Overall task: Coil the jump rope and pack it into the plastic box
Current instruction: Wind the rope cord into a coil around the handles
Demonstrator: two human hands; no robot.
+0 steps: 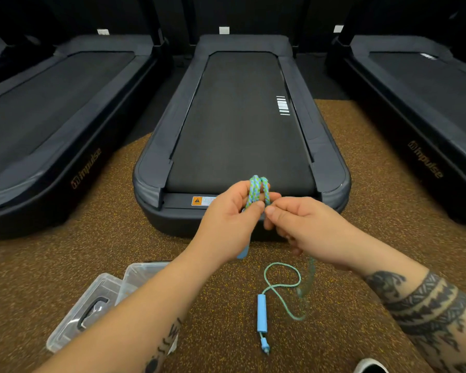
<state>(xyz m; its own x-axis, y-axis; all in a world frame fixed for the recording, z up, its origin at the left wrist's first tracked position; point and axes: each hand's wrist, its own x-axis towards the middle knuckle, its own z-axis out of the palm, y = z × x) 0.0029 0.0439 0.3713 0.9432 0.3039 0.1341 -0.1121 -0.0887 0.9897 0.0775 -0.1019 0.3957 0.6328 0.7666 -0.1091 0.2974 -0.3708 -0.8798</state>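
Note:
A green-and-blue braided jump rope is looped over my left hand, whose thumb pins the loops. One blue handle hangs below that hand. My right hand pinches the rope right beside the left thumb, and the rope runs down from it, blurred, to the floor. The rope's loose end curls on the carpet to the second blue handle. The clear plastic box sits on the floor at lower left, partly hidden by my left forearm, with its lid beside it.
A dark treadmill stands straight ahead, its rear edge just beyond my hands. Two more treadmills flank it left and right. The floor is brown speckled carpet. A shoe tip shows at the bottom edge.

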